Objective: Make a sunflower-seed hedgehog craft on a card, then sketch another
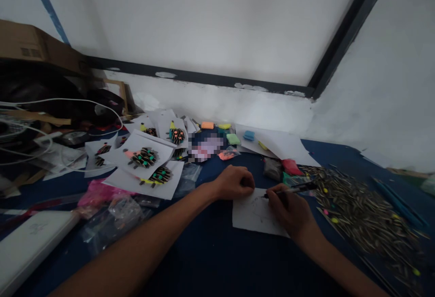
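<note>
A black pen is gripped in my right hand, its tip at a small white sheet of paper. Faint dark lines are drawn on that sheet. My left hand is closed, its curled fingers at the sheet's upper left corner, holding it against the dark blue tabletop. Just beyond the sheet lie a grey packet and a red packet of modelling clay. To the right of my right hand spreads a big heap of striped sunflower seeds with small coloured bits among them.
At the left, white sheets carry hedgehog figures made with seeds and coloured clay. Clear plastic bags, a pink bag and a white box lie nearer. Clay blocks sit by the wall. White cables loop at far left.
</note>
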The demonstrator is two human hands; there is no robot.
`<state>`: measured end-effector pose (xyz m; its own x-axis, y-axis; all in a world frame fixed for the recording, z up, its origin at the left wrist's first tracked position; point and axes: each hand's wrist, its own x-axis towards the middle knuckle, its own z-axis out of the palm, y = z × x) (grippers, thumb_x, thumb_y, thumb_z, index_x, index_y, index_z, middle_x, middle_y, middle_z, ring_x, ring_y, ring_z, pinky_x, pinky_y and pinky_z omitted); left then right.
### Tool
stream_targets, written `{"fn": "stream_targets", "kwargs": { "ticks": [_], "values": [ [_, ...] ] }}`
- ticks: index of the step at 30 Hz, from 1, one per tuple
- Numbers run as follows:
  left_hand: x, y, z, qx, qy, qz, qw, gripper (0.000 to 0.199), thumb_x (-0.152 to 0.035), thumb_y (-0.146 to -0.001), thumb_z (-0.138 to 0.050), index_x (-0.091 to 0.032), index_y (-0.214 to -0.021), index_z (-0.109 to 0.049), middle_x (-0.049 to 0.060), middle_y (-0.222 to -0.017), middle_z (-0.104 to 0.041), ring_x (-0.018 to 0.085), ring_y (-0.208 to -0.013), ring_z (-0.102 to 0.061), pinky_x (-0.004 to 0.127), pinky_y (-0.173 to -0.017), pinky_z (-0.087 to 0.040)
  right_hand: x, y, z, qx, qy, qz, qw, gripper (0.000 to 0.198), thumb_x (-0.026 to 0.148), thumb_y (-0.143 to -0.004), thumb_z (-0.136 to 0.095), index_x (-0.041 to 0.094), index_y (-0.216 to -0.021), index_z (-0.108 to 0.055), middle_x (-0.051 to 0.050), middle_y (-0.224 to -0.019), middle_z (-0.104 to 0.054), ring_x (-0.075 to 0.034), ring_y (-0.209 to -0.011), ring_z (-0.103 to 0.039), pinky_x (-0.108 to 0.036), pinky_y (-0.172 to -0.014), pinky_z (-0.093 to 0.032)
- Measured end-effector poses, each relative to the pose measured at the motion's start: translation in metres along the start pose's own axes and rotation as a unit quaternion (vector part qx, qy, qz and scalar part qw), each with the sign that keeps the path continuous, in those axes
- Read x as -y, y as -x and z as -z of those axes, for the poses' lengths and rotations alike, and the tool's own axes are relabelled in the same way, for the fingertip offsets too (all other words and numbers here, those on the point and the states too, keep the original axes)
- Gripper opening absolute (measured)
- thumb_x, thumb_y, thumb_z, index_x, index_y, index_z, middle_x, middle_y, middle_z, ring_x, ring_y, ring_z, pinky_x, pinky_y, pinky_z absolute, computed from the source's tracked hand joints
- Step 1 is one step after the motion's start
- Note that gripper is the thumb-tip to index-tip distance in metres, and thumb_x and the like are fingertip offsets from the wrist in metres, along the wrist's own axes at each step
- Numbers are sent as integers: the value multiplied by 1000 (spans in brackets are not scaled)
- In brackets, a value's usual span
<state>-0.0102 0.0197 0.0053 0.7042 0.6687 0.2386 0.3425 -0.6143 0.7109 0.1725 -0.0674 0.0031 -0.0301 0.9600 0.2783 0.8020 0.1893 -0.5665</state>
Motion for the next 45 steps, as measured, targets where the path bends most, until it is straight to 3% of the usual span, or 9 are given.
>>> {"fn": "stream_targets", "kwargs": {
  "ticks": [7,21,36,45],
  "values": [
    [1,0,-1,-4,8,-1,1000,11,-10,-68,-63,-13,-76,-71,1,-78,-60,10,-67,-55,19,-60,-41,3,0,0,-17,1,-2,1000,29,42,-87,-43,22,-71,-56,1,-50,-58,-16,-43,-55,-26,-46,-36],
    [-1,1,0,1,-3,6,1000,11,-12,-69,-62,-14,-77,-70,1,-79,-61,10,-68,-55,18,-61,-41,1,0,1,11,-3,-10,1000,31,42,-88,-40,23,-68,-54,-1,-56,-61,-17,-50,-59,-27,-47,-36],
    [0,0,0,-3,8,1,1000,12,-11,-69,-62,-13,-77,-71,2,-78,-61,10,-66,-56,19,-59,-41,0,1,0,-8,5,-3,1000,30,42,-88,-42,22,-70,-56,2,-51,-57,-16,-46,-57,-26,-46,-37],
    [-4,2,1,-9,12,-2,1000,12,-8,-69,-62,-12,-76,-71,2,-78,-60,11,-67,-55,20,-60,-41,1,1,3,-15,-21,-24,999,42,42,-91,-41,24,-54,-49,-6,-71,-66,-19,-60,-63,-29,-53,-42]
  ]
}}
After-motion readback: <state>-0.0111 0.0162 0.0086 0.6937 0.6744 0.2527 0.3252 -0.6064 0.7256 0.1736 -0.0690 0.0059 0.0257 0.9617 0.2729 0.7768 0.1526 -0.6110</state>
